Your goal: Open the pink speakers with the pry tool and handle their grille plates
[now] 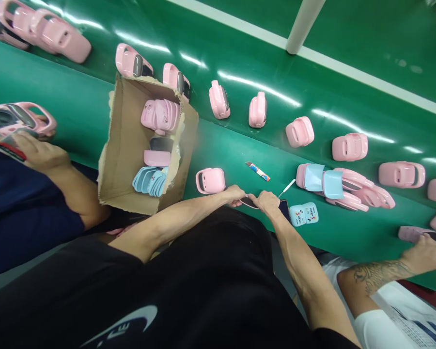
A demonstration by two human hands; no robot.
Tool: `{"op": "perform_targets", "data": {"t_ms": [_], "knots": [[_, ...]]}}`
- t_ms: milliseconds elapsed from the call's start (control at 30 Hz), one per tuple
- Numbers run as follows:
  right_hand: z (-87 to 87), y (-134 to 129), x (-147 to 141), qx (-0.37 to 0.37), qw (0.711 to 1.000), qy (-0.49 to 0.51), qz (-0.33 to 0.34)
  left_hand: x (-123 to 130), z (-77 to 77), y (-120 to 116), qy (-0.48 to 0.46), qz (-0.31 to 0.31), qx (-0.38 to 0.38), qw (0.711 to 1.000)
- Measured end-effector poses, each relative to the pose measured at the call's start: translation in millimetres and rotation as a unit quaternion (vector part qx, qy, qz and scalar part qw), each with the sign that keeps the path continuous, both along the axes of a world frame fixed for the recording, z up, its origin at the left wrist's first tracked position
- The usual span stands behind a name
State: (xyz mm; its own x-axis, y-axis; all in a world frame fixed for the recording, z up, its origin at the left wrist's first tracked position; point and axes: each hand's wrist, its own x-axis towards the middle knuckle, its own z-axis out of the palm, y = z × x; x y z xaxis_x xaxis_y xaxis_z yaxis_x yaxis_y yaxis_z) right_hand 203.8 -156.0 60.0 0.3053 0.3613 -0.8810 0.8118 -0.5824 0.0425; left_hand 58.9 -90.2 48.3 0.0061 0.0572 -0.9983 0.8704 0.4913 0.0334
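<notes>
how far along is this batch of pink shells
Partway, it seems. Done: glossy pink plastic shells on the green belt already show dark panels. In hand: the left hand and right hand pinch a thin dark oval piece. Left: the torn cardboard box holds loose pink shells and pale blue panels, and more pale blue panels rest against pink shells on the belt.

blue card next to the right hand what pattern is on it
Pale blue card with small cartoon figures printed on it, clearest in the head view.
</notes>
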Motion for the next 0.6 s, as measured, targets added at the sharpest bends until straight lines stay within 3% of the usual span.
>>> {"op": "perform_targets", "data": {"t_ms": [400, 600], "knots": [[-1.4, 7, -2, -0.012, 0.999, 0.016, -0.034, 6, -6.5, 4, 0.012, 0.014, -0.058, 0.998], [0.9, 13, 2, -0.035, 0.995, 0.051, -0.084, 11, -1.1, 13, -0.004, 0.010, -0.064, 0.998]]}}
